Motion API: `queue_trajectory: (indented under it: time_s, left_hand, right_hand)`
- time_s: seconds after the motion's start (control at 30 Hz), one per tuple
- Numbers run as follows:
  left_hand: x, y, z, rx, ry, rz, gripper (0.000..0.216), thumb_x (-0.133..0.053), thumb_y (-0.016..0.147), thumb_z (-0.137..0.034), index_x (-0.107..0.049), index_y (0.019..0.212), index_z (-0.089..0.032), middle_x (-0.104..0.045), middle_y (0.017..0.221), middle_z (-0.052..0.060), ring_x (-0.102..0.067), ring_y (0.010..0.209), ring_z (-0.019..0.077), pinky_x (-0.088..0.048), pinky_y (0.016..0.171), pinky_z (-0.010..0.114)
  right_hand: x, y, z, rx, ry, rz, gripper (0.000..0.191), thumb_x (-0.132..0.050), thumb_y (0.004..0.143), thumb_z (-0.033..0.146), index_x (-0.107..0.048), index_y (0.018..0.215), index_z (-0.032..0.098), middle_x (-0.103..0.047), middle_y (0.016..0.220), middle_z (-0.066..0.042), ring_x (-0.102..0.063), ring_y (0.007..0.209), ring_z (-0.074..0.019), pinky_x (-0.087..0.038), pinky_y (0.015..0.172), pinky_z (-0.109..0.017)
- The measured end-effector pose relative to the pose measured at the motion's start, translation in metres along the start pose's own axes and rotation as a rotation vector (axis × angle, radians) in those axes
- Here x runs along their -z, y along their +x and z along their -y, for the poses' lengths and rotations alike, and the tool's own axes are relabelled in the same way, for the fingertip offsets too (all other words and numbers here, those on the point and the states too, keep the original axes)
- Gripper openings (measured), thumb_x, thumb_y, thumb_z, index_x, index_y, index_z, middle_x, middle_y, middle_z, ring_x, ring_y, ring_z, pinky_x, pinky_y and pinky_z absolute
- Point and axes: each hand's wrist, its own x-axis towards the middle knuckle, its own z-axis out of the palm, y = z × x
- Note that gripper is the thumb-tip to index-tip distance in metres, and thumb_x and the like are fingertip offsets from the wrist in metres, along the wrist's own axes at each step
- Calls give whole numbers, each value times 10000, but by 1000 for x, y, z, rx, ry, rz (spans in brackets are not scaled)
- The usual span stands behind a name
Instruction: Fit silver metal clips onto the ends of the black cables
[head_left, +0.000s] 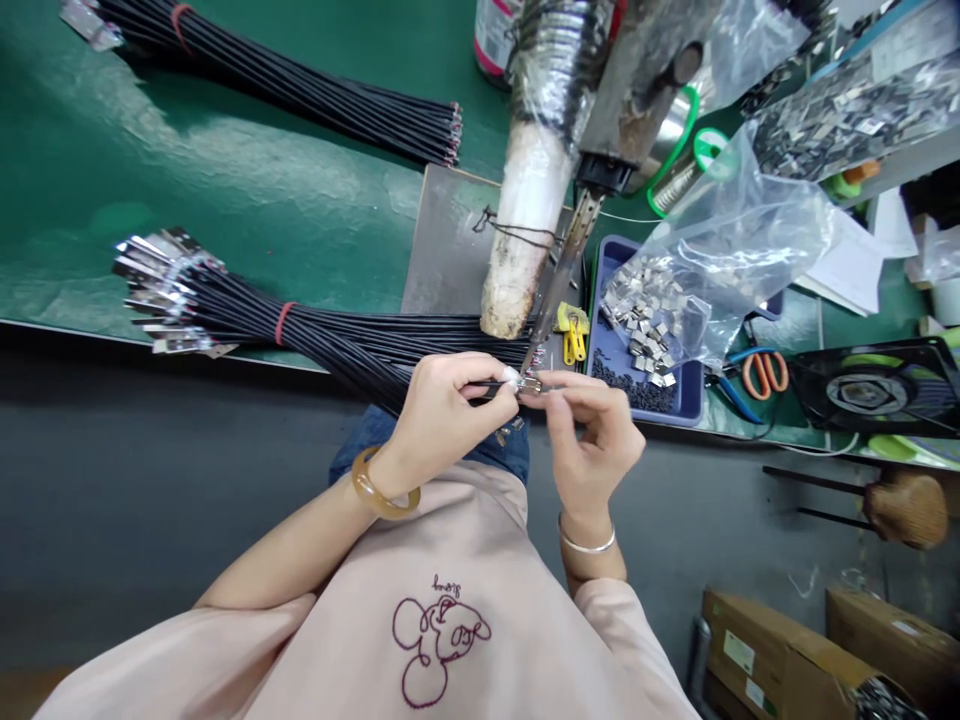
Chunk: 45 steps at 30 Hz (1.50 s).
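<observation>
My left hand point(442, 415) pinches the end of a thin black cable point(491, 385) just off the front edge of the green bench. My right hand point(592, 430) pinches a small metal connector shell point(529, 383) at that cable's tip. Both meet right under the tip of a soldering iron point(559, 285) that hangs down from a wrapped fixture point(532, 210). A bundle of black cables point(330, 335) bound with a red band lies across the bench to the left, its metal-capped ends point(169, 290) fanned out.
A blue tray point(679, 405) holds small metal shells and black bits under a clear plastic bag point(739, 250). A second cable bundle point(315, 95) lies at the far left. Orange-handled scissors point(761, 372), a yellow clip point(574, 335), a fan point(874, 390) and cardboard boxes point(787, 650) are at the right.
</observation>
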Motion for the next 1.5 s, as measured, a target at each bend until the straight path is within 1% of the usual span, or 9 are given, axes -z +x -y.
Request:
queue_trajectory:
  time_s: [0.17,0.3,0.4,0.5,0.6,0.7,0.9,1.37,1.5]
  left_hand:
    - [2,-3,0,-93,-19,-3,163,-588,757,-78,-694,660,-153,-697,657,0,-529,557,77,-358,486,177]
    - [4,-4,1,-128,-24,-1,162,-595,780,-78,-734,728,-141,-714,687,10,-488,525,64,-325,461,180]
    - [7,-5,3,-177,-35,28,153,-604,801,-77,-740,761,-132,-706,694,10,-465,522,59,-326,465,181]
    - [9,-5,5,-187,-37,53,129,-619,802,-92,-705,713,-127,-609,596,-19,-417,499,57,-313,459,189]
    - [9,-5,6,-98,-77,65,139,-616,817,-128,-673,690,-131,-528,533,-41,-376,462,54,-294,438,196]
    - [9,-5,6,20,-187,49,96,-619,833,-174,-689,779,-135,-626,614,-11,-499,506,74,-356,454,186]
    - [11,-4,3,120,-327,84,87,-644,820,-195,-704,819,-133,-742,744,37,-680,656,124,-503,558,176]
    - [0,0,6,4,-169,-35,79,-638,828,-139,-712,840,-116,-635,653,-20,-382,467,27,-287,426,150]
    - [-1,-2,6,-18,-159,-61,81,-636,827,-125,-715,843,-126,-657,686,-14,-446,501,34,-312,436,135]
  right_hand:
    - [7,2,5,209,17,-363,136,-606,977,257,-652,1103,282,-558,588,85,-524,388,-90,-465,370,-240]
    - [9,-2,9,53,-102,-207,242,-622,959,167,-620,1166,291,-760,823,35,-728,586,-135,-593,499,-257]
    - [7,-3,8,116,-227,-36,182,-694,898,117,-672,1007,261,-799,966,-7,-793,835,-178,-657,705,-300]
    - [0,-1,7,163,-245,46,164,-701,883,97,-664,935,248,-796,984,-17,-781,917,-171,-655,757,-295]
    - [-7,-2,7,225,-292,5,189,-697,876,75,-655,943,247,-794,969,-21,-773,881,-156,-650,767,-290]
    - [-11,-7,7,234,-292,-15,194,-699,869,70,-656,939,245,-793,986,-33,-773,897,-160,-655,759,-289]
    - [-10,-9,7,-124,-10,63,60,-672,921,169,-652,893,218,-759,1019,-37,-774,842,-146,-669,701,-278]
    - [-14,2,-2,108,-146,-6,161,-702,876,82,-664,903,236,-762,963,-15,-736,902,-153,-638,742,-306]
    - [-15,1,-2,186,-209,-10,180,-715,857,66,-654,888,232,-766,971,-32,-735,905,-148,-637,801,-309]
